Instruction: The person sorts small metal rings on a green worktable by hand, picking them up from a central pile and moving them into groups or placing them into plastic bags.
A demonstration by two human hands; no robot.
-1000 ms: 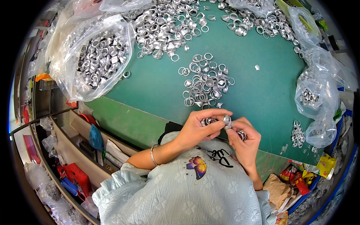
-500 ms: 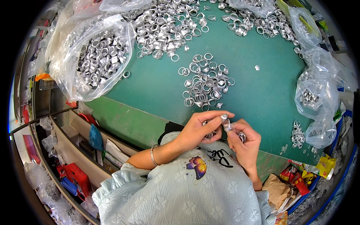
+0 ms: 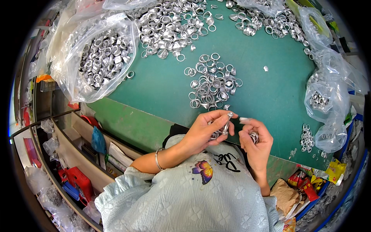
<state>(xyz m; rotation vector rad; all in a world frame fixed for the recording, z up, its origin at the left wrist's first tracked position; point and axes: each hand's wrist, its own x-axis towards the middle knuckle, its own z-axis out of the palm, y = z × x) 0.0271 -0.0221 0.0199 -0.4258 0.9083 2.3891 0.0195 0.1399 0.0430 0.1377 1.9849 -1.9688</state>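
Here we hold our two hands close together just above the near edge of the green bench, and the work sits between them. Our left hand pinches a small silver ring part between thumb and forefinger, with what looks like a few more rings tucked under its curled fingers; the pinched piece stands roughly upright, its long axis running up and away from us. Our right hand is closed around another metal ring in the palm, its thumb and forefinger tip touching a small pale piece that points toward the left hand. The two hands are nearly touching, the left one a little nearer the loose heap of rings, which lies just beyond the fingertips toward the middle of the bench. A far bigger spread of the same parts lies at the far side. As for containers, a large clear plastic bag at far left lies open and full of rings, and a smaller clear bag on the right holds only a few.
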